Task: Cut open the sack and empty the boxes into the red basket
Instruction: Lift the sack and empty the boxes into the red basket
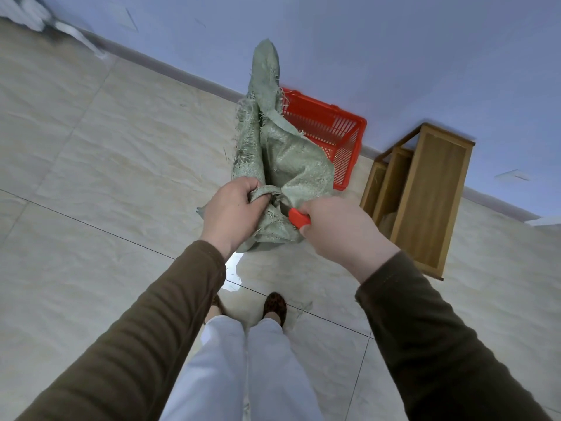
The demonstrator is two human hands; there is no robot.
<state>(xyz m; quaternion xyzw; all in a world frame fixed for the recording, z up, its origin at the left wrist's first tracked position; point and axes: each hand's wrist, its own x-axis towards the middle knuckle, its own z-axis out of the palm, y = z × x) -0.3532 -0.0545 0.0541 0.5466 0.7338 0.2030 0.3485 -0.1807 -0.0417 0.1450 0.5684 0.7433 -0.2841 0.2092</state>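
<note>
We reach both arms forward and down, sleeves to the wrists. Our left hand (232, 212) curls its fingers around a bunched fold of the sack (285, 165), back of the hand up. Our right hand (340, 229) grips the red-handled cutter (299, 219), pointed toward the left hand.

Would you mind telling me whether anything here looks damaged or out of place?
The sack is frayed: loose threads hang from its torn edges near the basket. The left hand grips a fold of it, and the right hand holds a red knife against it. No boxes show.
</note>
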